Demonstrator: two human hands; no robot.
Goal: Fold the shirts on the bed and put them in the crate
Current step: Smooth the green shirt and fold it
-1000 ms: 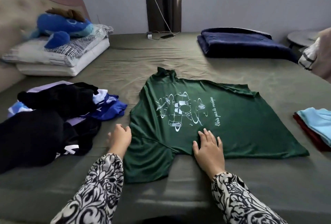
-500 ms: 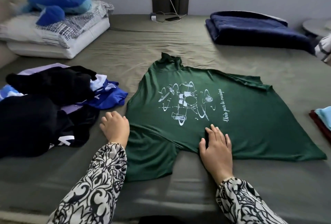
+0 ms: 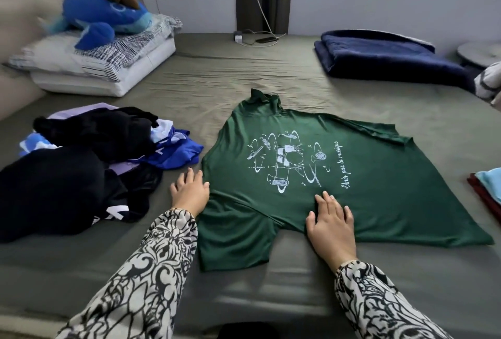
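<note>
the green shirt (image 3: pixel 325 176) lies spread print-up on the bed (image 3: pixel 217 81), collar toward the pile of unfolded clothes (image 3: pixel 81 162), near sleeve hanging toward the person. the right hand (image 3: pixel 332 226) lies flat and released on the near edge of the body, fingers straight, pressing the cloth. the left hand (image 3: pixel 191 193) rests by the shoulder seam with fingers touching the edge; whether it pinches any cloth cannot be told, though the fingers look relaxed. the risk, as i judge it: the thin fabric may drag and bunch under the palms, so a fold made now would trap the far sleeve, already crumpled near the top, and come out lopsided; a loose fold could also fall open on the way to the crate, which is not in view. against the earlier frames, the left hand has uncurled from a loose fist and slid up against the shirt edge, while the right has barely shifted; the shirt lies as it did.
</note>
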